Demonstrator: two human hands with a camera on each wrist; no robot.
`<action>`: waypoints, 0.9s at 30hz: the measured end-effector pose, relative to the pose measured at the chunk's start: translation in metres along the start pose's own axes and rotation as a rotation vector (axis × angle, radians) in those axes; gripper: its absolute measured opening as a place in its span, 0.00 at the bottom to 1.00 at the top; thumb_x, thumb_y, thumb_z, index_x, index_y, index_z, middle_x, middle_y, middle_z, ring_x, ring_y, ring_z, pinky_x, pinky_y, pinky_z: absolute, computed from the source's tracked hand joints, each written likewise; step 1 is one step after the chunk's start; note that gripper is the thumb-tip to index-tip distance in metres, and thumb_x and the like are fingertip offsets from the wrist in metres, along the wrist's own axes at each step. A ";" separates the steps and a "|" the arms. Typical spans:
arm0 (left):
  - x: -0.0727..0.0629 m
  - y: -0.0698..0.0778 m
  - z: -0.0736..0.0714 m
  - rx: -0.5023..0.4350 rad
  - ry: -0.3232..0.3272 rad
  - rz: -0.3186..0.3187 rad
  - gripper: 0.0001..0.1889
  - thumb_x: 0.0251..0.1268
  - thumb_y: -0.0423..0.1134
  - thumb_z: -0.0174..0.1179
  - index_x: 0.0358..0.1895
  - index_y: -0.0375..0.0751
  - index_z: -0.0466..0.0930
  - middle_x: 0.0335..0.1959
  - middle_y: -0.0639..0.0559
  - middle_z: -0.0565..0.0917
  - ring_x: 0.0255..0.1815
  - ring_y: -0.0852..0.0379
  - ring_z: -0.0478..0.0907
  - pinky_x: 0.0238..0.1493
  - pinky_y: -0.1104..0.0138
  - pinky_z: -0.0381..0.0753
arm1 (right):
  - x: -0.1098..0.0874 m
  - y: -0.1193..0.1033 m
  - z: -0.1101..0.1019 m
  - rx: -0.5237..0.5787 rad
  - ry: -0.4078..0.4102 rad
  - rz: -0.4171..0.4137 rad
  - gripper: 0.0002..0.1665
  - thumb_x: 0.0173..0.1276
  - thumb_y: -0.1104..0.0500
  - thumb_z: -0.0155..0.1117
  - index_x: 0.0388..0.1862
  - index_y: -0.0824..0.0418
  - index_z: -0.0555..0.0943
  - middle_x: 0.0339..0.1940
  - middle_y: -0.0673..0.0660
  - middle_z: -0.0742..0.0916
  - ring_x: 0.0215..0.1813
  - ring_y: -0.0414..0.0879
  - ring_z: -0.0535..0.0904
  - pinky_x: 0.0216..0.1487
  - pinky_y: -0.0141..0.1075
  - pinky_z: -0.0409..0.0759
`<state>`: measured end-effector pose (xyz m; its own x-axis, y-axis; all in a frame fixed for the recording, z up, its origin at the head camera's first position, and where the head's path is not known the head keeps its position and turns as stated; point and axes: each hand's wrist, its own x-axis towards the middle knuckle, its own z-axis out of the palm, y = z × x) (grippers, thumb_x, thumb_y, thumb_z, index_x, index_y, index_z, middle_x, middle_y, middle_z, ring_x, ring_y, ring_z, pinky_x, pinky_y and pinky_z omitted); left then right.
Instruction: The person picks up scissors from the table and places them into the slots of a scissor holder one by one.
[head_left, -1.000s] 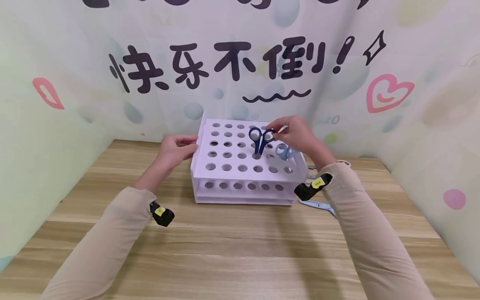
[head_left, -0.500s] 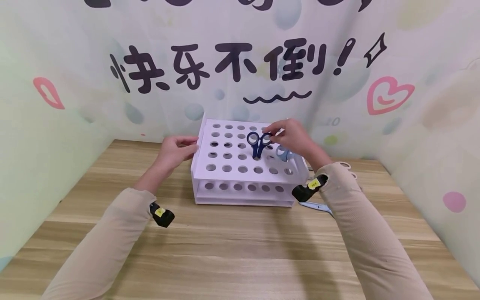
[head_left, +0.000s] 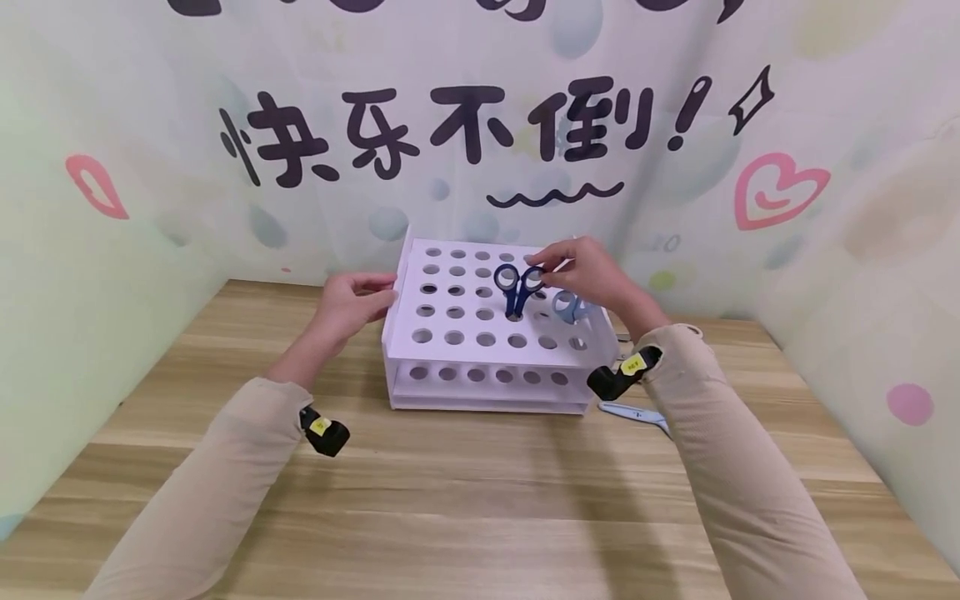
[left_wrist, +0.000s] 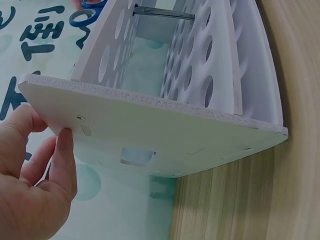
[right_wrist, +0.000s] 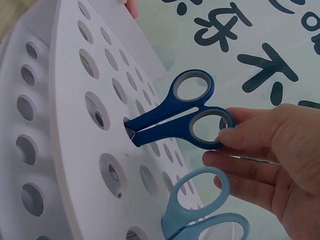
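Observation:
Dark blue-handled scissors [head_left: 517,292] stand upright in a hole of a white rack [head_left: 468,354], handles above the top plate. Between thumb and fingers, my right hand [head_left: 588,271] pinches one finger loop of these scissors [right_wrist: 172,120]. In the left wrist view, a metal blade [left_wrist: 165,13] spans the gap between the rack's perforated plates. My left hand [head_left: 352,300] holds the rack's left side panel [left_wrist: 150,132] near its back corner, one fingertip against the outer face. Light blue scissors [right_wrist: 200,205] sit in a hole close by, below my right fingers.
Another pair of light blue scissors [head_left: 633,412] lies on the wooden table [head_left: 420,500], partly under my right forearm. Further items beside the rack's right end are mostly covered by that arm. A printed cloth [head_left: 300,225] hangs behind the table.
The dark blue scissors have sunk slightly lower and shifted a little within the rack, my right hand going down with them. For the last half second they barely move. The left hand stays put.

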<state>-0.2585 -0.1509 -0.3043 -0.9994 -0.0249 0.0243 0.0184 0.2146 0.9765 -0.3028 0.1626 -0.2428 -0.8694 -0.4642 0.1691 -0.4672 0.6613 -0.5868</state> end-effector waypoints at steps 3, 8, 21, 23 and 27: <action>0.001 0.000 0.002 -0.007 0.001 0.005 0.21 0.61 0.32 0.56 0.58 0.32 0.72 0.52 0.39 0.75 0.47 0.54 0.74 0.44 0.70 0.80 | -0.002 0.000 -0.004 0.002 -0.009 0.019 0.17 0.60 0.69 0.61 0.49 0.64 0.81 0.41 0.62 0.84 0.40 0.50 0.81 0.37 0.35 0.81; 0.001 0.000 0.002 -0.008 0.004 0.013 0.21 0.60 0.32 0.56 0.58 0.32 0.72 0.51 0.39 0.75 0.46 0.55 0.74 0.44 0.70 0.80 | -0.006 0.004 -0.014 0.016 -0.016 0.053 0.17 0.62 0.68 0.60 0.50 0.65 0.80 0.42 0.63 0.83 0.43 0.52 0.79 0.42 0.38 0.80; -0.001 0.001 0.001 0.014 0.006 -0.003 0.21 0.61 0.33 0.57 0.59 0.33 0.71 0.53 0.39 0.75 0.48 0.54 0.73 0.45 0.70 0.79 | -0.048 0.030 -0.051 -0.031 0.066 0.078 0.17 0.64 0.64 0.60 0.52 0.66 0.79 0.43 0.64 0.82 0.41 0.51 0.78 0.41 0.35 0.80; -0.001 0.001 0.001 0.017 0.000 -0.004 0.22 0.61 0.33 0.57 0.59 0.32 0.71 0.53 0.38 0.74 0.48 0.54 0.73 0.45 0.70 0.79 | -0.059 0.038 -0.054 -0.029 0.068 0.098 0.18 0.64 0.63 0.60 0.52 0.66 0.78 0.43 0.64 0.82 0.39 0.50 0.79 0.39 0.32 0.80; -0.002 0.000 0.001 0.012 -0.010 0.002 0.22 0.62 0.33 0.56 0.59 0.32 0.71 0.53 0.38 0.74 0.47 0.56 0.74 0.45 0.70 0.79 | -0.081 0.053 -0.058 -0.025 0.061 0.134 0.20 0.65 0.60 0.60 0.54 0.68 0.77 0.43 0.64 0.82 0.37 0.45 0.78 0.37 0.30 0.80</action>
<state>-0.2565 -0.1501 -0.3049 -0.9996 -0.0146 0.0242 0.0203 0.2267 0.9737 -0.2666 0.2696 -0.2423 -0.9320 -0.3346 0.1394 -0.3498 0.7297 -0.5875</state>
